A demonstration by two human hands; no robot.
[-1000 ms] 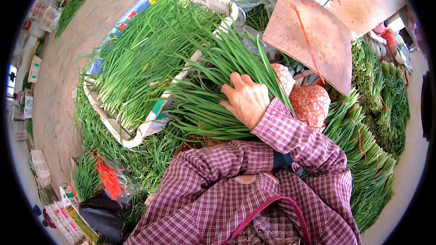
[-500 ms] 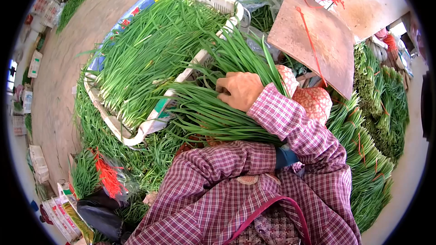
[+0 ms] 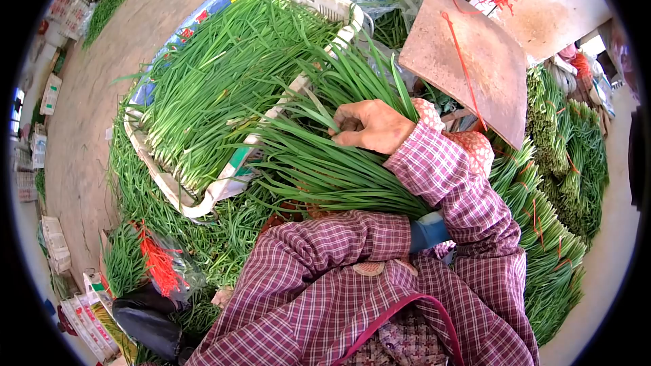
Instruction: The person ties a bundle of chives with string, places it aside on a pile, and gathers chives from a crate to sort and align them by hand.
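Observation:
My right hand (image 3: 374,125) is over a loose bunch of long green leaves (image 3: 339,173), its thumb and fingers pinched on a pale leaf (image 3: 317,107) at the bunch's upper left. My left arm lies across below the bunch. At its end a blue cuff or glove (image 3: 428,232) shows, while the fingers are hidden under the leaves and the right sleeve. Just left of the bunch stands a white crate (image 3: 220,186) heaped with green leafy stalks (image 3: 224,74). Patterned reddish cloth (image 3: 475,149) shows behind the right wrist.
A flat board (image 3: 468,61) with a red tie on it is at the upper right. Tied green bundles (image 3: 542,230) are stacked along the right. Loose greens (image 3: 237,251) cover the floor around the crate. Red ties (image 3: 159,261) lie at the lower left near a black boot (image 3: 146,322).
My right hand has shifted from the middle of the bunch, turned, and closed on a pale leaf. More of the blue cuff or glove shows. The crate stays in place.

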